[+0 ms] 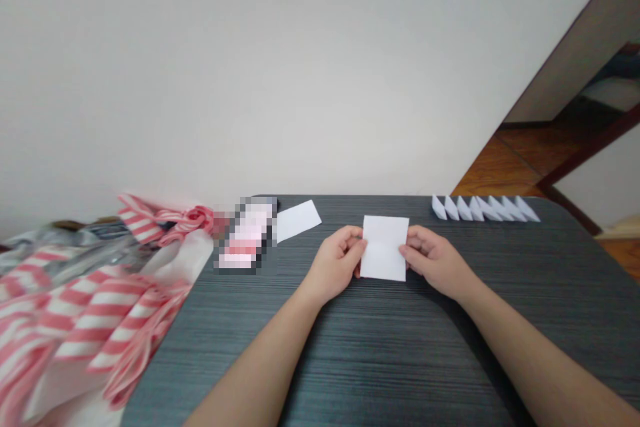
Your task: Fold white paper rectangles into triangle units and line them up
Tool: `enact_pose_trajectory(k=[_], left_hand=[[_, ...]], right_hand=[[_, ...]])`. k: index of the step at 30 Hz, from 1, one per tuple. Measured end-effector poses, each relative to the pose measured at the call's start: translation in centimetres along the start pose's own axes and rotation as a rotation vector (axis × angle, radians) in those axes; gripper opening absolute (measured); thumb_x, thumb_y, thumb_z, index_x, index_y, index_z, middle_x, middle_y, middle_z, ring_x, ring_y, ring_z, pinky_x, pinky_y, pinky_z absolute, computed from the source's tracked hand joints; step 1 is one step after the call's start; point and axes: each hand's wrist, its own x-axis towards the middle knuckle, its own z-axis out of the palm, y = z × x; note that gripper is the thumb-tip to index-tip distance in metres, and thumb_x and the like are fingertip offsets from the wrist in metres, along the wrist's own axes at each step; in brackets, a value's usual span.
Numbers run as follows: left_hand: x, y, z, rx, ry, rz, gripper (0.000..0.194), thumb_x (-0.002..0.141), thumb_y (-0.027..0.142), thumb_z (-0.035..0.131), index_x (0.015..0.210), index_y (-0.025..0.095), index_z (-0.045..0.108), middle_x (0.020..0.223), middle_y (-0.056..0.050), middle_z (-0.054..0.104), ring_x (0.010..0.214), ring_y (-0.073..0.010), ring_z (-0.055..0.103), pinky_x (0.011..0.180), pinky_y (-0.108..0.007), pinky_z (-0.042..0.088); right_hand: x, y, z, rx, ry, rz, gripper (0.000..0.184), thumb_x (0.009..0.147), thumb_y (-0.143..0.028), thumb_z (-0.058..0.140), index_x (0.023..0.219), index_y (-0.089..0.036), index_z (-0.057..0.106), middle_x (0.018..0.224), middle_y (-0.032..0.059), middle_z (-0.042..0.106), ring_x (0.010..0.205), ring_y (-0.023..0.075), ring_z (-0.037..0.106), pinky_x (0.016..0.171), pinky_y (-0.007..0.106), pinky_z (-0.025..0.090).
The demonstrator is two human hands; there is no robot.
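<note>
We have a white sheet (385,248) pinched upright between our two hands, near the middle of the far half of the dark grey tabletop (400,360), whose surface is finely streaked. The left grip (334,265) is clamped on the sheet's left edge, its fingers curled in against the paper, and the right grip (436,263) is clamped on the right edge in the same way, so the two grips face each other with the sheet between them. The sheet is a plain rectangle, taller than it is wide, with no fold that we can make out, and we cannot tell whether its lower edge touches the tabletop. To the left, beyond the left grip, a second sheet (298,221) lies flat and at an angle near the far edge. Just beside it sits a blurred object (247,233), pixelated too heavily to identify. To the right, along the far edge, runs a tight row of about eight pointed folded pieces (485,208) of white paper, well apart from the right grip. A pink-and-white striped bag (85,320) is heaped past the tabletop's left side. Behind everything rises a pale wall (250,67), and a wooden floor (515,167) shows at the far right.
</note>
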Motion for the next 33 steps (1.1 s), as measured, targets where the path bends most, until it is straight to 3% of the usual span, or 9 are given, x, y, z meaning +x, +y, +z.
enact_pose_trajectory(k=[4, 10, 15, 20, 25, 33], left_hand=[[0.05, -0.08, -0.10, -0.001, 0.024, 0.019, 0.019, 0.090, 0.032, 0.057, 0.102, 0.018, 0.060, 0.055, 0.006, 0.054, 0.046, -0.0101, 0.050, 0.046, -0.020, 0.039], [-0.04, -0.16, -0.34, -0.076, 0.024, 0.004, 0.021, 0.091, 0.032, 0.052, 0.096, 0.016, 0.065, 0.056, 0.003, 0.056, 0.048, -0.0106, 0.052, 0.048, -0.022, 0.042], [-0.13, 0.07, 0.05, -0.129, 0.012, -0.009, 0.029, 0.086, 0.034, 0.063, 0.109, 0.017, 0.059, 0.062, 0.003, 0.060, 0.049, -0.0100, 0.055, 0.048, -0.021, 0.043], [0.06, -0.26, 0.27, -0.123, 0.037, -0.028, 0.025, 0.083, 0.026, 0.065, 0.105, 0.017, 0.058, 0.070, 0.003, 0.062, 0.050, -0.0076, 0.054, 0.047, -0.018, 0.042], [0.06, -0.24, 0.40, -0.104, 0.060, -0.026, 0.022, 0.083, 0.025, 0.064, 0.103, 0.017, 0.059, 0.074, 0.002, 0.063, 0.052, -0.0075, 0.054, 0.047, -0.018, 0.043], [0.04, -0.13, 0.56, -0.078, 0.002, -0.039, 0.032, 0.085, 0.033, 0.063, 0.111, 0.015, 0.058, 0.065, 0.002, 0.063, 0.049, -0.0100, 0.055, 0.048, -0.021, 0.043]], right_hand=[[-0.12, 0.05, -0.25, -0.050, 0.005, -0.037, 0.009, 0.092, -0.025, 0.056, 0.096, -0.019, 0.062, 0.067, -0.0024, 0.061, 0.055, 0.0113, 0.051, 0.053, 0.024, 0.039], [-0.28, 0.15, -0.60, -0.196, 0.068, 0.010, 0.020, 0.089, -0.023, 0.055, 0.097, -0.019, 0.073, 0.067, 0.0005, 0.063, 0.056, 0.0135, 0.052, 0.054, 0.026, 0.041], [-0.26, -0.08, -0.75, -0.224, 0.051, -0.020, 0.024, 0.089, -0.023, 0.054, 0.101, -0.020, 0.074, 0.065, -0.0002, 0.061, 0.057, 0.0142, 0.055, 0.057, 0.027, 0.043], [-0.36, -0.18, -0.81, -0.235, 0.006, -0.100, 0.028, 0.093, -0.023, 0.050, 0.108, -0.020, 0.073, 0.069, 0.0000, 0.059, 0.061, 0.0140, 0.055, 0.062, 0.028, 0.044], [-0.54, -0.11, -0.46, -0.177, 0.012, -0.028, 0.037, 0.095, -0.031, 0.049, 0.128, -0.018, 0.059, 0.063, -0.0029, 0.056, 0.054, 0.0132, 0.051, 0.056, 0.027, 0.042], [-0.52, -0.02, -0.59, -0.318, 0.068, 0.053, 0.029, 0.093, -0.034, 0.055, 0.114, -0.019, 0.068, 0.056, -0.0030, 0.055, 0.052, 0.0142, 0.052, 0.052, 0.026, 0.040]])
